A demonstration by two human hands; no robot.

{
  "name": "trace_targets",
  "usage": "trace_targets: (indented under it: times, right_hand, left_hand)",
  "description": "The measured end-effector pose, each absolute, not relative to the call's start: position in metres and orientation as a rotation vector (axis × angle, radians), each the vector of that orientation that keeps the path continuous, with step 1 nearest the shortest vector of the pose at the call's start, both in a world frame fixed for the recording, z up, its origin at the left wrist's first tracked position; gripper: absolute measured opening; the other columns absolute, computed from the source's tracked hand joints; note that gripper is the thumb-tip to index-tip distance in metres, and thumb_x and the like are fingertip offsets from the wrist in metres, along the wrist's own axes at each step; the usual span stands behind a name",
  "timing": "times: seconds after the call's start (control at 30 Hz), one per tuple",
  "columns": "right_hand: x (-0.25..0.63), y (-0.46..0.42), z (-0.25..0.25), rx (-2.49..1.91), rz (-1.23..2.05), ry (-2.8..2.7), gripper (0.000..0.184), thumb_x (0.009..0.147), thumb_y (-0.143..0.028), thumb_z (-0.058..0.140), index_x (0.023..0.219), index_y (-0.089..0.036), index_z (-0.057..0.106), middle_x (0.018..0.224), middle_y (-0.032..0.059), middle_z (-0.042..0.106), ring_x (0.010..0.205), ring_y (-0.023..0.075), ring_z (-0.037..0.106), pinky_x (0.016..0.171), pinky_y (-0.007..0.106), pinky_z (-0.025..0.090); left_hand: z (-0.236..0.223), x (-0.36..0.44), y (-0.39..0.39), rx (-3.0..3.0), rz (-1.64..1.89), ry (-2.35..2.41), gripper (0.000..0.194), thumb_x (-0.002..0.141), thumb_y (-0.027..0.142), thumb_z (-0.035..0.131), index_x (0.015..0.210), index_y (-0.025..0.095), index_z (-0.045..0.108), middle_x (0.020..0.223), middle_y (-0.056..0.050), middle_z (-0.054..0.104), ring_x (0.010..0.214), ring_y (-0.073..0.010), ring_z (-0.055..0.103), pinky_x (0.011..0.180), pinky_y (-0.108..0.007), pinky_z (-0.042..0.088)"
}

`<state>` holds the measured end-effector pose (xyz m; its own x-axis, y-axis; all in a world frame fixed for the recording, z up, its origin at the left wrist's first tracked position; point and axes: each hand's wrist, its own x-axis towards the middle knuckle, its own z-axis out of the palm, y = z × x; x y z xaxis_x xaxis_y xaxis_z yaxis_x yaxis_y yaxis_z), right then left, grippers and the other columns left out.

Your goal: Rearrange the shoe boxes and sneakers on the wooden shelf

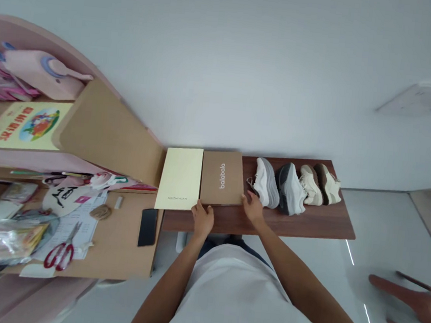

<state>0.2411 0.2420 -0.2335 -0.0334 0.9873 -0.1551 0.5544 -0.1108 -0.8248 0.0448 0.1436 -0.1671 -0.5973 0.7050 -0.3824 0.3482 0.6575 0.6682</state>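
Observation:
A brown shoe box (222, 176) printed "balabala" lies on a dark wooden bench (309, 222) by the white wall. My left hand (202, 219) grips the box's near left corner with its fingers together. At the box's near right corner my right hand (253, 207) holds the edge, close to a white and grey sneaker (266, 182). A pale yellow box (180, 178) lies flush against the brown box's left side.
Three more sneakers (305, 187) stand in a row right of the first. A desk (122, 244) at left carries a black phone (147, 227), red scissors (60, 254), papers and packets; shelves (22, 126) hold books. Another person's open hand (416, 306) shows at lower right.

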Motion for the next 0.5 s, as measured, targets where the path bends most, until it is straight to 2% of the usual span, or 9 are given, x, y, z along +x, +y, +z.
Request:
trace_targets:
  times: [0.13, 0.23, 0.4, 0.5]
  right_hand:
    - [0.275, 0.256, -0.224, -1.812, 0.611, -1.691, 0.056, 0.089, -0.043, 0.056, 0.137, -0.014, 0.056, 0.153, 0.0216, 0.044, 0.144, 0.0398, 0.033, 0.118, 0.062, 0.022]
    - [0.287, 0.269, -0.223, -1.866, 0.536, -1.699, 0.063, 0.082, -0.039, 0.067, 0.138, -0.014, 0.055, 0.158, 0.0224, 0.037, 0.144, 0.0442, 0.029, 0.117, 0.064, 0.022]
    - [0.289, 0.286, -0.221, -1.9, 0.577, -1.641, 0.06, 0.078, -0.04, 0.067, 0.132, -0.013, 0.06, 0.149, 0.025, 0.047, 0.139, 0.0449, 0.038, 0.113, 0.064, 0.03]
    - [0.292, 0.292, -0.221, -1.858, 0.738, -1.542, 0.057, 0.078, -0.041, 0.062, 0.129, -0.014, 0.063, 0.138, 0.0215, 0.059, 0.133, 0.0383, 0.05, 0.112, 0.055, 0.038]
  left_hand:
    - [-0.162, 0.065, 0.14, 0.936, 0.758, 2.256, 0.053, 0.091, 0.028, 0.05, 0.142, 0.012, 0.044, 0.149, -0.023, 0.045, 0.146, -0.0334, 0.036, 0.122, -0.051, 0.024]
    - [-0.161, 0.089, 0.145, 1.064, 0.807, 2.155, 0.054, 0.089, 0.025, 0.051, 0.142, 0.013, 0.047, 0.152, -0.021, 0.044, 0.148, -0.0318, 0.034, 0.124, -0.048, 0.023]
    - [-0.163, 0.114, 0.156, 1.222, 0.847, 1.95, 0.057, 0.084, 0.021, 0.056, 0.141, 0.018, 0.052, 0.159, -0.014, 0.041, 0.154, -0.0295, 0.023, 0.127, -0.047, 0.017]
    - [-0.166, 0.124, 0.157, 1.238, 0.861, 1.919, 0.057, 0.084, 0.019, 0.054, 0.142, 0.016, 0.052, 0.16, -0.015, 0.04, 0.154, -0.029, 0.022, 0.127, -0.048, 0.016]
